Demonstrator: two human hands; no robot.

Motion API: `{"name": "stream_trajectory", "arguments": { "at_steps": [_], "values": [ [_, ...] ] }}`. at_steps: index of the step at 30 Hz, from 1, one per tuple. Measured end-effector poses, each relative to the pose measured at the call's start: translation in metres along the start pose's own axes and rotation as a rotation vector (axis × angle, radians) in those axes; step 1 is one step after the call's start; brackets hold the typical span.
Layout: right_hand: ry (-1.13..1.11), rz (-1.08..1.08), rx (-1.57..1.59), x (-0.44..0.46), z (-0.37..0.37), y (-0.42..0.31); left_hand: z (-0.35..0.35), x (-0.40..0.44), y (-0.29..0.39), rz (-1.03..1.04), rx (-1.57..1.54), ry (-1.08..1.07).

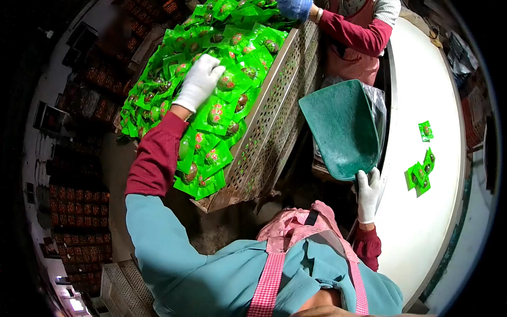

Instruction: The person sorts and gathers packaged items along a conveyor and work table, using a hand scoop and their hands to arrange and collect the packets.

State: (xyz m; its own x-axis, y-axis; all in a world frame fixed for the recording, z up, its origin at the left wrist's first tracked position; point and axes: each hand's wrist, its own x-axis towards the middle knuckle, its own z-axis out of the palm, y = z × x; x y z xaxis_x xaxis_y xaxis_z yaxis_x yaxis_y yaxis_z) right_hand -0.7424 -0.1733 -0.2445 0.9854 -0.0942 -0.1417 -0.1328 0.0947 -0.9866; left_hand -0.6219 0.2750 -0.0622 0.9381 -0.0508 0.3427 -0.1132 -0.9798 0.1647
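My left hand point(200, 82), in a white glove, rests on the heap of bright green sealed packets point(216, 112). Its thumb and fingers are apart, with the fingertips partly out of sight. Each packet shows red print and a round brown item inside. A white glove also covers my right hand point(368, 195), which is closed at the handle end of a green plastic scoop point(346, 129). The scoop's bowl faces up and holds nothing. It hangs between the perforated metal crate point(264, 119) under the packets and the white table.
On the white table point(417, 79) to my right lie several green packets point(421, 171). Across from me stands a co-worker point(355, 37) in an apron, with a blue-gloved hand point(296, 8) at the heap's far end. Stacked crates point(82, 211) line the left side.
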Motion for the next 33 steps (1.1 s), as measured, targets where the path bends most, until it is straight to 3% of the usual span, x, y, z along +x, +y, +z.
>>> {"name": "stream_trajectory", "arguments": {
  "at_steps": [3,5,6,9,11,16,18,19,23,28,29,30,33],
  "values": [
    [0.014,0.009,-0.05,-0.002,0.001,0.004,-0.006,0.003,0.013,0.181,0.231,0.157],
    [0.017,0.03,-0.042,-0.002,0.004,0.004,-0.001,0.006,0.009,0.449,-0.003,-0.023],
    [0.02,0.04,-0.02,-0.003,0.007,0.002,0.003,0.002,0.007,0.505,0.154,-0.166],
    [0.001,0.04,-0.002,-0.002,0.012,0.006,0.013,-0.002,0.011,0.442,0.225,-0.062],
    [-0.005,0.029,-0.012,-0.004,0.02,0.003,0.01,0.008,0.018,0.302,0.215,-0.219],
    [-0.036,-0.01,-0.027,-0.003,0.024,0.007,0.012,0.018,0.009,0.376,0.02,-0.303],
    [-0.058,0.011,-0.015,-0.003,0.023,0.009,0.009,0.017,0.013,0.281,-0.148,-0.506],
    [-0.049,0.012,-0.008,-0.004,0.027,0.008,0.013,0.017,0.014,0.433,-0.019,-0.366],
    [-0.034,-0.03,0.028,-0.004,0.029,0.009,0.013,0.008,0.02,0.416,0.313,-0.255],
    [-0.051,-0.019,0.053,-0.007,0.015,0.012,-0.006,-0.003,0.032,0.384,0.139,-0.141],
    [-0.04,-0.018,0.058,-0.006,0.01,0.013,-0.002,-0.009,0.034,0.415,0.365,-0.163],
    [-0.037,-0.016,0.064,-0.004,0.006,0.015,0.01,-0.017,0.031,0.385,0.347,-0.277],
    [-0.024,0.003,0.047,-0.001,-0.006,0.021,0.018,-0.012,0.031,0.244,0.386,-0.341]
  ]
}}
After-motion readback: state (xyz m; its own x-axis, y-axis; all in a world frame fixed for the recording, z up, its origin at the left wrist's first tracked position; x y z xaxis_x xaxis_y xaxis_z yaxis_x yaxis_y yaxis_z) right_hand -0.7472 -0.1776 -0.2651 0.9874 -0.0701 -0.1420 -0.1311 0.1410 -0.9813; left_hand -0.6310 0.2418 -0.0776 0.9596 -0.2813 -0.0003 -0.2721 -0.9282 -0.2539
